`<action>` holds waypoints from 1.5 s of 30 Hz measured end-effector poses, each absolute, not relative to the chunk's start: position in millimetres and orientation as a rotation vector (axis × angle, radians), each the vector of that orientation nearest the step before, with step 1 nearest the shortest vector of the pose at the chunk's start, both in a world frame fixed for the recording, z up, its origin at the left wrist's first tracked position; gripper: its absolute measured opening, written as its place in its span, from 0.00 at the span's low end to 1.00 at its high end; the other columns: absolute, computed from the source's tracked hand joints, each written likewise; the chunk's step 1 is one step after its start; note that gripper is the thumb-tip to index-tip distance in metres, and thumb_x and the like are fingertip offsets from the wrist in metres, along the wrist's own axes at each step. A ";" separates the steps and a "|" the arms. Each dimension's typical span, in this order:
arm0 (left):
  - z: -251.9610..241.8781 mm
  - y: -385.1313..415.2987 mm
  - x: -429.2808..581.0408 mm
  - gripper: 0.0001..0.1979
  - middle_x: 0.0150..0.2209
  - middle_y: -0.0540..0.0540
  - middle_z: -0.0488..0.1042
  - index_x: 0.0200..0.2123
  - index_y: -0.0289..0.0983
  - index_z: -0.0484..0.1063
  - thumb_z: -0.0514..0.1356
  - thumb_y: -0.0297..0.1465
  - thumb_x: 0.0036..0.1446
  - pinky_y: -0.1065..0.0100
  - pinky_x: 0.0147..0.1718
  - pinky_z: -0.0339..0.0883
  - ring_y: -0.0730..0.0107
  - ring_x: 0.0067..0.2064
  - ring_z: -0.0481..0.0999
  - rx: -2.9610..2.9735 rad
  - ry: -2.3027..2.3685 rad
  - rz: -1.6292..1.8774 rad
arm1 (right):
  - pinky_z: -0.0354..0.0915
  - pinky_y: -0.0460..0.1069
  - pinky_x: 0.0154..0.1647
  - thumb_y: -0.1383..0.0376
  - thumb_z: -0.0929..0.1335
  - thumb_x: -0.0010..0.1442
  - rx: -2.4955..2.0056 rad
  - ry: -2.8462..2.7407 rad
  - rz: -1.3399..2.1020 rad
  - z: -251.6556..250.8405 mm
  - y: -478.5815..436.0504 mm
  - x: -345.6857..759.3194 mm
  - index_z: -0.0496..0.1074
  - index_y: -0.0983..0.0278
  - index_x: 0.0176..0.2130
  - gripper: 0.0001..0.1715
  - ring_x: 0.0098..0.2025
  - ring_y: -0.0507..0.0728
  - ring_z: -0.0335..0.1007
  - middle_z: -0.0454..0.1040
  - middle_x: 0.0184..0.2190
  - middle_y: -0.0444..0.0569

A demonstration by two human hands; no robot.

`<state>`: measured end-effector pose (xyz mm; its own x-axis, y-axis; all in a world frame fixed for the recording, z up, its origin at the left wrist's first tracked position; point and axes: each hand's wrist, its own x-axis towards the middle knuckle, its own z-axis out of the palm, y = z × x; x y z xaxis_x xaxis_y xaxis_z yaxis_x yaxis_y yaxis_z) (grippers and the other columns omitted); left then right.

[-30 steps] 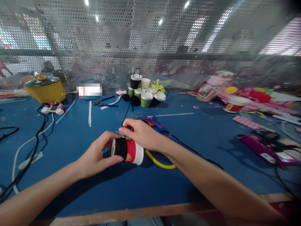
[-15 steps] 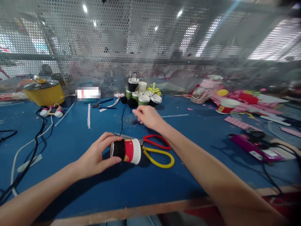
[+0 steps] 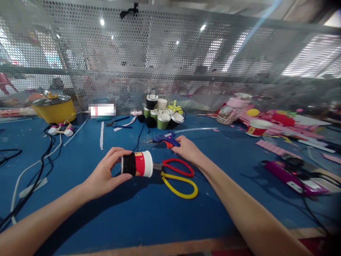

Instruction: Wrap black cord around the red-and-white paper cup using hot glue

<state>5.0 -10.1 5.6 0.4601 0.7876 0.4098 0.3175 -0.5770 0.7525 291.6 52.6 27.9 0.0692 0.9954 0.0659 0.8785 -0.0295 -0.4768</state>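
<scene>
My left hand (image 3: 106,174) grips a paper cup (image 3: 137,164) lying on its side just above the blue table (image 3: 138,217); the cup is red and white with a black band at its base end. My right hand (image 3: 188,149) has its fingers closed round the handle of a blue glue gun (image 3: 165,139) that lies on the table with its nozzle pointing left. Scissors (image 3: 177,176) with one red and one yellow handle lie between the two hands, right of the cup.
A cluster of decorated small cups (image 3: 162,113) stands at the back by the perforated metal screen (image 3: 170,60). A yellow pot (image 3: 53,108) sits at the back left, black and white cables (image 3: 39,156) trail along the left, and pink craft materials (image 3: 279,121) and a purple tool (image 3: 295,172) lie right.
My right hand left the cup, swung over the table toward the back, then settled on the glue gun. My left hand kept hold of the cup and raised it slightly.
</scene>
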 end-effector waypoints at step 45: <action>7.2 -0.2 -2.8 0.22 0.48 0.45 0.62 0.51 0.45 0.62 0.62 0.32 0.52 0.57 0.50 0.64 0.61 0.50 0.67 2.042 1.026 1.018 | 0.62 0.45 0.23 0.69 0.63 0.55 -1.298 -2.229 0.417 60.8 -30.3 248.2 0.64 0.60 0.26 0.07 0.21 0.51 0.61 0.68 0.21 0.42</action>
